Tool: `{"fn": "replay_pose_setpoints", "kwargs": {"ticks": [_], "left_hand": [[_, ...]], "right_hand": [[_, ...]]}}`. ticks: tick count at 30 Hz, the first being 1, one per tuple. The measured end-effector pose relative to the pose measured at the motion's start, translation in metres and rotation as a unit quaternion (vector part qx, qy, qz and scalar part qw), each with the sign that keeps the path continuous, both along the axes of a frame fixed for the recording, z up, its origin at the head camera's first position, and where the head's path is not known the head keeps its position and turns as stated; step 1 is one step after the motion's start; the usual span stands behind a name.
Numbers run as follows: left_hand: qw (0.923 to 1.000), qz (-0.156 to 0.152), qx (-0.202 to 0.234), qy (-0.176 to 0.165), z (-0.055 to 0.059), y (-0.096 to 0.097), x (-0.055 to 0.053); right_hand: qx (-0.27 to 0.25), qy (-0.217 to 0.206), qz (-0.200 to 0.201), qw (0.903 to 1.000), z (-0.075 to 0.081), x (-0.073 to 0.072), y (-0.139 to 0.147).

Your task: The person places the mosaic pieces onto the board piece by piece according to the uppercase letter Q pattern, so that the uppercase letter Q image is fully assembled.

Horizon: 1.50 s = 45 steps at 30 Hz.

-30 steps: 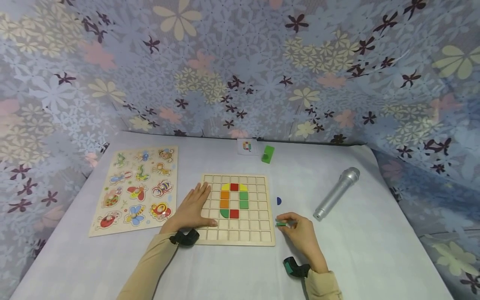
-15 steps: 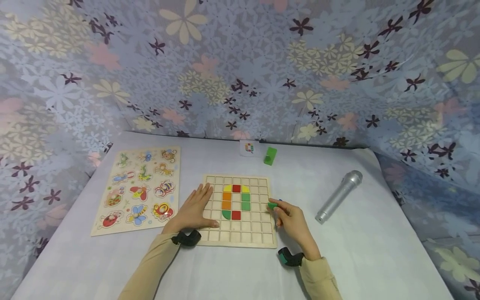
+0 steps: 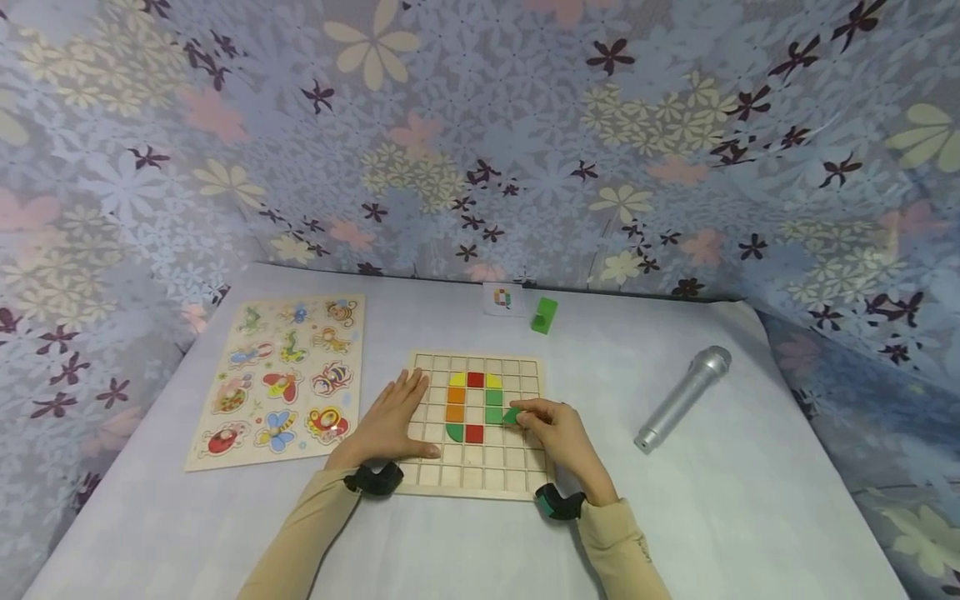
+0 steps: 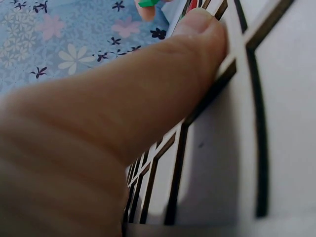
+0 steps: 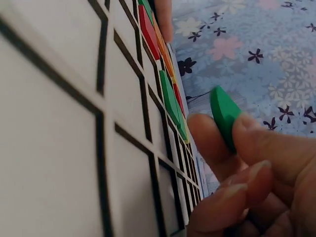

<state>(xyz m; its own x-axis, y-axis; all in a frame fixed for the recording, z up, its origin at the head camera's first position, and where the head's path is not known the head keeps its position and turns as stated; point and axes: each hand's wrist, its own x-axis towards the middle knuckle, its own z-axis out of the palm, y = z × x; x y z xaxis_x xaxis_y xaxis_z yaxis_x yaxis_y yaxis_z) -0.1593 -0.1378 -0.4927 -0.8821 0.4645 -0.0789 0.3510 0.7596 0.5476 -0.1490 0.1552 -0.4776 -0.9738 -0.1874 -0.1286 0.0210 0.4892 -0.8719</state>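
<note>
My right hand pinches a small green tile between thumb and index finger, over the right part of a wooden grid board. One edge of the tile looks curved. Lying flat with fingers spread, my left hand rests on the board's left side; in the left wrist view its thumb stretches across the grid. Tiles in the grid form a ring: red, orange, yellow and green, with a rounded green one at its lower left corner.
At the back stand a small card with a coloured ring pattern and a green block. An insect puzzle board lies on the left. To the right is a silver microphone-shaped object. Floral cloth hangs behind the table.
My right hand has carried the green tile from the table right of the board leftward over the grid. The blue piece there is now hidden from view. My left hand stays in place.
</note>
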Motion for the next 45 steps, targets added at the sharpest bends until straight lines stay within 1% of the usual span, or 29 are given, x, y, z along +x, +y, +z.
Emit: {"fn": "replay_pose_setpoints", "kwargs": {"ticks": [3, 7, 14, 19, 22, 26, 30, 33, 35, 39, 42, 45], "left_hand": [[0.9998, 0.004, -0.022, -0.003, -0.001, 0.000, -0.001], [0.9994, 0.003, -0.034, -0.001, -0.003, 0.001, -0.002], [0.9997, 0.005, -0.025, 0.002, -0.005, 0.002, -0.002], [0.9997, 0.005, -0.026, 0.002, -0.006, 0.002, -0.003], [0.9997, 0.006, -0.025, 0.000, -0.005, 0.002, -0.002], [0.9997, 0.004, -0.025, 0.002, -0.004, 0.002, -0.002], [0.9997, 0.003, -0.025, 0.001, -0.003, 0.002, -0.002], [0.9997, 0.004, -0.025, 0.003, -0.003, 0.002, -0.002], [0.9996, 0.005, -0.027, 0.003, -0.003, 0.002, -0.003], [0.9997, 0.005, -0.026, -0.001, -0.001, 0.003, -0.001], [0.9997, 0.003, -0.025, -0.005, -0.001, 0.003, -0.001], [0.9996, 0.002, -0.027, -0.007, -0.001, 0.003, -0.001]], "right_hand": [[-0.013, 0.004, -0.008, 0.9999, -0.001, 0.000, -0.002], [-0.008, 0.002, -0.012, 0.9999, 0.000, 0.001, -0.004], [0.011, 0.030, -0.018, 0.9993, -0.001, 0.004, -0.013], [0.043, 0.049, -0.019, 0.9977, -0.005, 0.008, -0.022], [0.073, 0.070, -0.017, 0.9947, -0.008, 0.009, -0.027], [0.105, 0.090, -0.028, 0.9900, -0.010, 0.011, -0.033], [0.128, 0.098, -0.036, 0.9863, -0.009, 0.011, -0.038], [0.135, 0.104, -0.036, 0.9848, -0.009, 0.011, -0.040], [0.117, 0.100, -0.032, 0.9875, -0.010, 0.010, -0.039], [0.026, 0.067, -0.044, 0.9964, -0.007, 0.004, -0.025], [-0.029, 0.045, -0.083, 0.9951, -0.002, -0.001, -0.007], [-0.037, 0.036, -0.123, 0.9910, 0.001, -0.005, 0.014]]}}
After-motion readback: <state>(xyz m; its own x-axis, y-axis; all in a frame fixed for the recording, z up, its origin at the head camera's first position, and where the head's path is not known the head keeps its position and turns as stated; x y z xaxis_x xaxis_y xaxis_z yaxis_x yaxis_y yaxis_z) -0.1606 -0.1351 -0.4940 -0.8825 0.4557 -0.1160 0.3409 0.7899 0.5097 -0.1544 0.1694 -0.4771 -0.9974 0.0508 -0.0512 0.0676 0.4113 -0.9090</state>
